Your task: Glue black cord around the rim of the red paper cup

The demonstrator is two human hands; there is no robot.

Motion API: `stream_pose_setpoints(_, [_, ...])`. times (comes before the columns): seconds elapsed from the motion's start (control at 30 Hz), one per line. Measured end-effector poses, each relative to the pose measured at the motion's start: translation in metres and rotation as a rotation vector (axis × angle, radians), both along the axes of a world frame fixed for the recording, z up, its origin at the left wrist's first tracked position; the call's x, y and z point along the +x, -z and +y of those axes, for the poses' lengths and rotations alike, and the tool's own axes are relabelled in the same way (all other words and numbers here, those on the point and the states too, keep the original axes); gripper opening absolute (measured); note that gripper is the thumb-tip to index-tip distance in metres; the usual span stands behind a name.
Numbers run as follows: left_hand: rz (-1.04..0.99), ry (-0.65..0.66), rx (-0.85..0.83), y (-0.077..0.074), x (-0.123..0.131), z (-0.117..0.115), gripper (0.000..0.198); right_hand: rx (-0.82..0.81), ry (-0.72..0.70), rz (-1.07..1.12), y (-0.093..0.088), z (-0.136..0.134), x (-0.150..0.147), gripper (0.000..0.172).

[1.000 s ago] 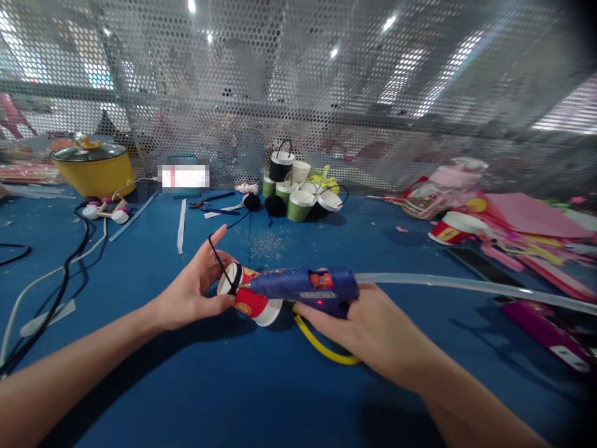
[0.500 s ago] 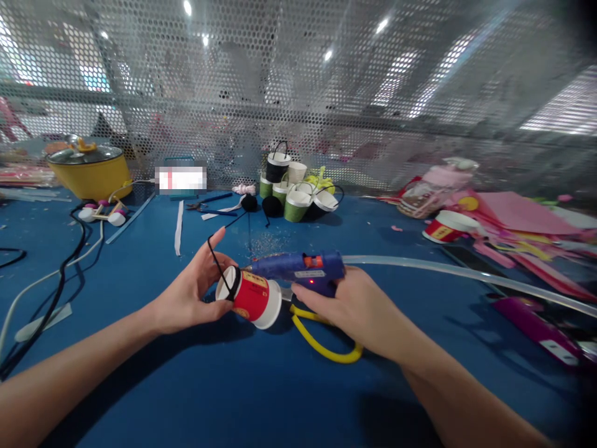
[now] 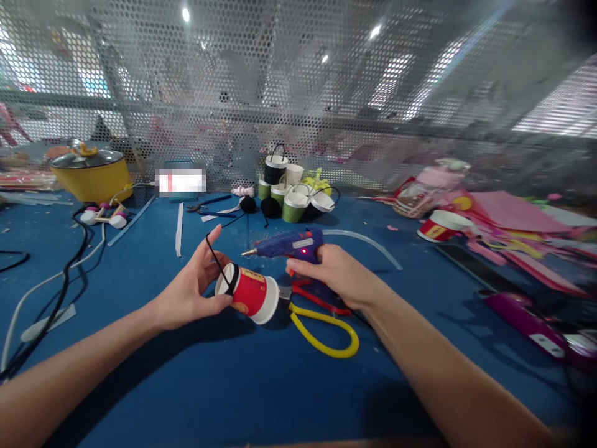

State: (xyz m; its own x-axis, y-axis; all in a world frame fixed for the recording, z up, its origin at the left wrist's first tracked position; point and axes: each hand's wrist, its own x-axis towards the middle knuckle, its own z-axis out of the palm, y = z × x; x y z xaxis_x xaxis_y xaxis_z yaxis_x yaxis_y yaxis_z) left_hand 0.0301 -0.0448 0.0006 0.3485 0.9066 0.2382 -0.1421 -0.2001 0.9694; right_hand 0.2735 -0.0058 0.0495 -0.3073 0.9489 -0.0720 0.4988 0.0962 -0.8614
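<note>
My left hand (image 3: pixel 198 289) grips a red and white paper cup (image 3: pixel 252 294), tipped on its side with its base end to the left. Black cord (image 3: pixel 215 256) wraps that end and runs up over my raised index finger. In my right hand (image 3: pixel 338 270) is a blue hot glue gun (image 3: pixel 289 244), its small red light on. Its metal nozzle points left, above the cup and apart from it. A clear glue stick (image 3: pixel 368 239) trails from its back. Scissors with red and yellow handles (image 3: pixel 321 354) lie below, their blades partly hidden behind the cup.
Green, black and white cups (image 3: pixel 295 208) stand at the back beside black yarn balls (image 3: pixel 270 207). Pliers (image 3: pixel 198 206) lie left of them. A yellow pot (image 3: pixel 93 177) and cables (image 3: pixel 69 261) occupy the left. Another red cup (image 3: pixel 443 225), pink paper (image 3: pixel 508 211) and a purple tool (image 3: pixel 527 323) are right.
The glue gun has lifted up and away from the cup's cord-wrapped end, in my right hand. More of the scissors shows now. My left hand and the cup have barely moved.
</note>
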Motion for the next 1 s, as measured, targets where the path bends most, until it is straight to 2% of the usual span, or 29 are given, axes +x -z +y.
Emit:
stream_pose_setpoints(0.1, [0.087,-0.024,0.024,-0.004,-0.001,0.000,0.099,0.048,0.057,-0.119,0.008,0.015,-0.004,0.028])
stream_pose_setpoints(0.2, [0.170,-0.032,0.045,-0.006,-0.003,-0.001,0.099,0.063,0.110,-0.289,0.017,0.028,-0.010,0.038])
stream_pose_setpoints(0.37, [0.196,-0.018,0.024,-0.007,-0.002,-0.004,0.100,0.112,0.150,-0.488,0.031,0.047,-0.015,0.044])
stream_pose_setpoints(0.43, [0.190,-0.008,0.018,-0.007,-0.001,-0.004,0.100,0.185,0.184,-0.571,0.031,0.049,-0.017,0.043])
stream_pose_setpoints(0.53, [0.182,-0.002,0.016,-0.008,0.000,-0.005,0.098,0.319,0.210,-0.625,0.020,0.042,-0.024,0.031])
stream_pose_setpoints(0.63, [0.177,0.008,0.022,-0.008,0.001,-0.006,0.098,0.417,0.049,-0.529,0.000,0.024,-0.040,0.029])
stream_pose_setpoints(0.73, [0.174,0.024,0.020,-0.008,0.002,-0.006,0.100,0.455,-0.309,-0.205,-0.015,0.004,-0.062,0.025])
stream_pose_setpoints(0.8, [0.140,0.045,0.012,-0.007,0.002,-0.006,0.099,0.456,-0.432,-0.109,-0.019,-0.005,-0.073,0.015])
stream_pose_setpoints(0.87, [0.121,0.055,0.012,-0.006,0.001,-0.005,0.097,0.440,-0.460,-0.057,-0.021,-0.011,-0.079,0.007])
stream_pose_setpoints(1.0, [0.142,0.060,0.013,-0.001,-0.002,-0.002,0.098,0.309,-0.394,0.077,-0.022,-0.018,-0.072,0.009])
